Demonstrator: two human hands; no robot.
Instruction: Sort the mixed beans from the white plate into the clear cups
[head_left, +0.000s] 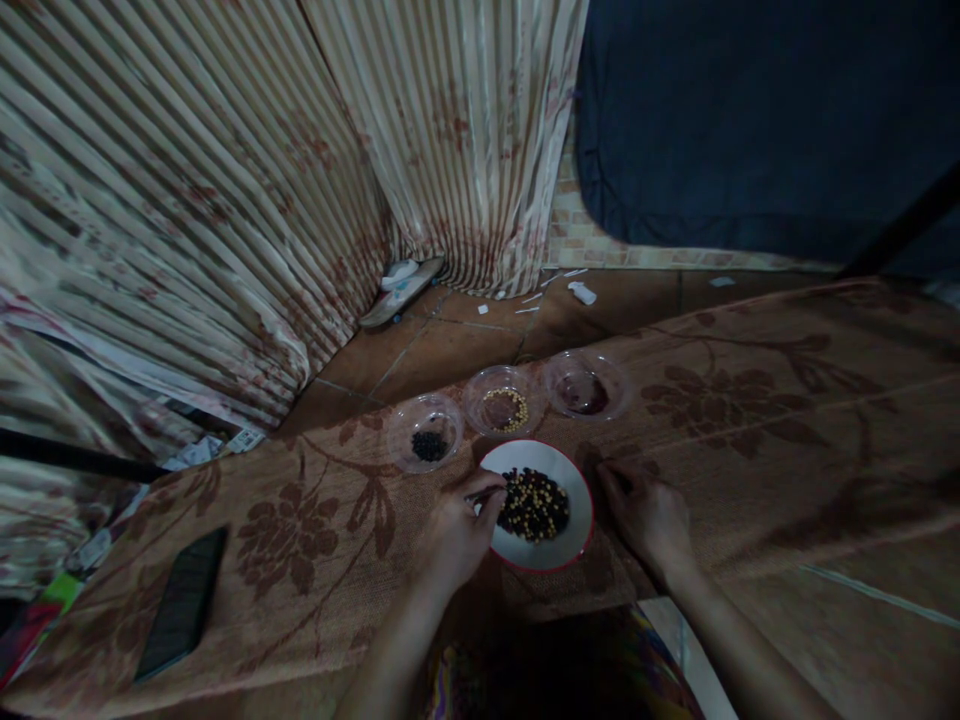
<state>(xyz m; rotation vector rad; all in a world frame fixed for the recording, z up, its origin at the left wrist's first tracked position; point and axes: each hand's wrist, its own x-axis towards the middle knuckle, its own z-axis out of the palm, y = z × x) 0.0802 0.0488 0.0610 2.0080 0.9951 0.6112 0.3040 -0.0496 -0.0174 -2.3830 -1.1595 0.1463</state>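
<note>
A white plate with a red rim (491, 553) holds a mixed heap of dark and yellow beans or seeds (534, 505). My left hand (466, 525) is over the plate's left edge, thumb and fingertips pinched together beside the heap; whatever is between them is too small to make out. My right hand (651, 515) rests on the cloth just right of the plate, fingers loosely bent with a gap at the thumb and nothing visible in them. Behind the plate stand three clear plastic bowls: one with black beans (428, 445), one with yellow grains (510, 410), one with a few dark red pieces (592, 395).
A brown flowered cloth (300, 600) covers the narrow table. A dark phone (184, 600) lies at the left. Beyond the table's far edge are striped curtains (300, 150), a sandal (401, 295) and white scraps on the tiled floor (465, 335). Dark blue fabric (750, 120) hangs at the upper right.
</note>
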